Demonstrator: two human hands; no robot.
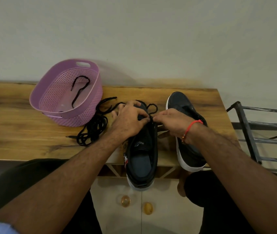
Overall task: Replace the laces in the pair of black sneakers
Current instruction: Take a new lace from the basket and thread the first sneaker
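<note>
Head view: left hand (131,119) and right hand (171,120) fingers pinch the black lace (151,110) over the near sneaker (142,149).

Soft, even indoor light, moderately dim, with a warm greenish cast on the plain pale wall (151,31). The perforated lilac plastic basket (90,105) throws a faint, smeared shadow to its right. Wide-angle distortion bows the brown wooden tabletop (16,132) edge. The forearms nearest the camera look soft; corners darken slightly.

both hands (131,119) on sneaker (142,149) lace (152,109)
</note>
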